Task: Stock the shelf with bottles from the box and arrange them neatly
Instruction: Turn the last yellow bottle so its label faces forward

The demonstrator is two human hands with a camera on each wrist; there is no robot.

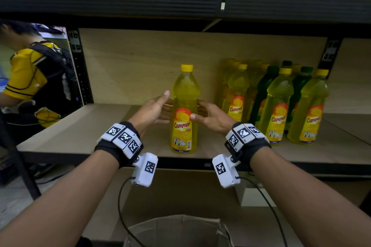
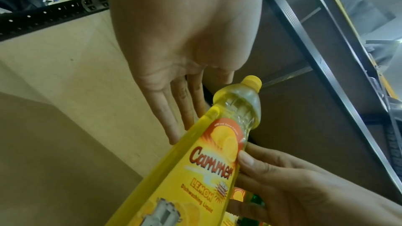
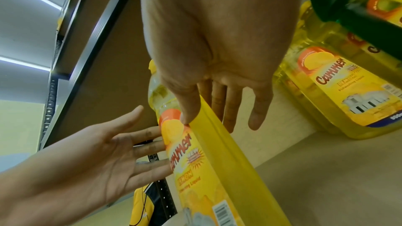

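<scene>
A yellow Cammer lemon bottle (image 1: 184, 110) with a yellow cap stands upright on the middle shelf board (image 1: 80, 132), near its front edge. My left hand (image 1: 155, 109) lies with straight fingers against the bottle's left side, its thumb raised. My right hand (image 1: 210, 115) holds the bottle from the right, thumb on the front label and fingers behind. In the left wrist view the bottle (image 2: 195, 169) sits between the left fingers (image 2: 172, 118) and the right thumb (image 2: 245, 159). The right wrist view shows the thumb (image 3: 189, 107) on the bottle (image 3: 206, 169).
Several yellow and green bottles (image 1: 279, 102) stand in rows at the shelf's right end. An open cardboard box (image 1: 176, 230) sits below, between my arms. The upper shelf beam (image 1: 140, 4) hangs overhead. A person in a yellow shirt (image 1: 30, 78) is at the left.
</scene>
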